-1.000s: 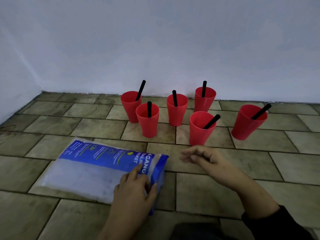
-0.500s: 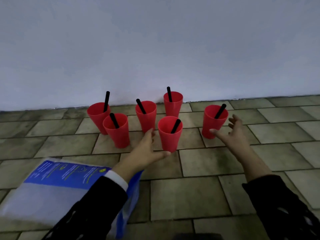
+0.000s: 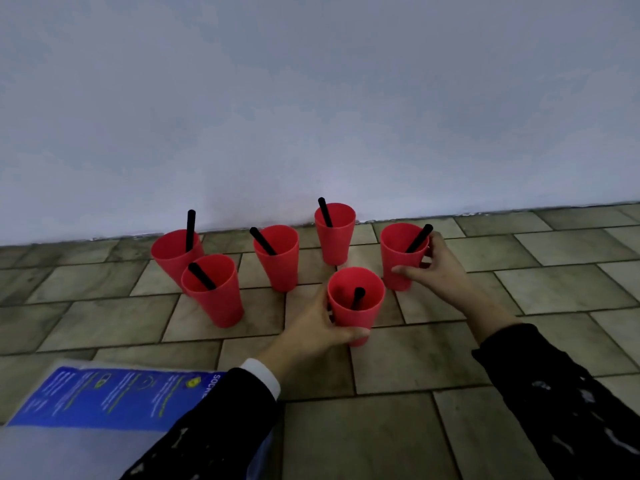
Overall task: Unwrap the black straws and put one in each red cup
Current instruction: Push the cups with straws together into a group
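six red cups on the tiled floor (image 3: 450,348) near its far edge by the wall, each already holding one black straw: far-left cup (image 3: 173,258), front-left cup (image 3: 216,292), middle cup (image 3: 278,258), back cup (image 3: 335,233), right cup (image 3: 401,258), front cup (image 3: 355,306). seemingly nothing left to unwrap; no wrapped straw in sight, though loose wrappers could lie out of view. only tidying or regrouping of cups apparently left.

left hand (image 3: 318,327) wrapped round the lower wall of the front cup, grip closed on it, thumb across its near side. right hand (image 3: 440,271) curled round the right cup, grip clamped on it, fingertips at the rim beside the straw in the right cup (image 3: 419,239). straw in the front cup (image 3: 357,297) leaning slightly, top just below rim level.

blue and white packet (image 3: 104,403) flat at the near left edge of the floor, partly under the left sleeve.

half a second back: both hands open and only reaching, neither touching a cup; a second back, left hand on the packet. now both closed on cups.
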A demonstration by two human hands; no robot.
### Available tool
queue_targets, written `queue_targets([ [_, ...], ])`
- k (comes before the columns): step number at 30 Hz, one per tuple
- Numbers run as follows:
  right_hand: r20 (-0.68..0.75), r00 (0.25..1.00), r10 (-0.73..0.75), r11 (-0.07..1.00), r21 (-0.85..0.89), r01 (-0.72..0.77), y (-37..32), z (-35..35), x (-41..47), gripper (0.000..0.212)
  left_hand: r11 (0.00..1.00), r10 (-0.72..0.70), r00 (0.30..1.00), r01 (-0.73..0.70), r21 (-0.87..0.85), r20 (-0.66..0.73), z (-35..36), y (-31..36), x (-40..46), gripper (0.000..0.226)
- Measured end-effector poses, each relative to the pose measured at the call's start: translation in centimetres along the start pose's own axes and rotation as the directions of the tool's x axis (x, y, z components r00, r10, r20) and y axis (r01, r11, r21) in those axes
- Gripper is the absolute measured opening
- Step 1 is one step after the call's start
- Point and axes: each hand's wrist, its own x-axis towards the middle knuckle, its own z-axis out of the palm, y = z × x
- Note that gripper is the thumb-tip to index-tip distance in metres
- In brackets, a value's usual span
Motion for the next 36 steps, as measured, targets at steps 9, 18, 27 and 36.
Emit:
queue_targets([
  [9, 0.256, 0.967, -0.003, 0.996, -0.091, 0.027, -1.7, 0.4, 3.1, 0.073, 0.998, 0.057, 0.993, -0.057, -0.002, -0.107, 4.6, 1.8, 0.5, 0.092],
  [18, 0.412, 0.911, 0.032, 0.990, -0.136, 0.026, -2.2, -0.6, 3.1, 0.079, 0.995, -0.036, 0.999, 0.036, 0.089, -0.002, 3.1, 1.2, -0.7, 0.097],
  [27, 0.020, 0.998, 0.054, 0.995, 0.087, -0.056, -4.2, -4.6, 4.7, 0.029, 0.983, -0.184, 0.908, 0.173, -0.064, -0.376, -4.7, -2.0, -2.4, 0.086],
  [36, 0.514, 0.853, 0.088, 0.864, -0.466, 0.191, -12.0, 0.4, 11.7, 0.067, 0.982, -0.189, 0.833, 0.154, -0.110, -0.521, -6.4, -1.8, 2.1, 0.109],
])
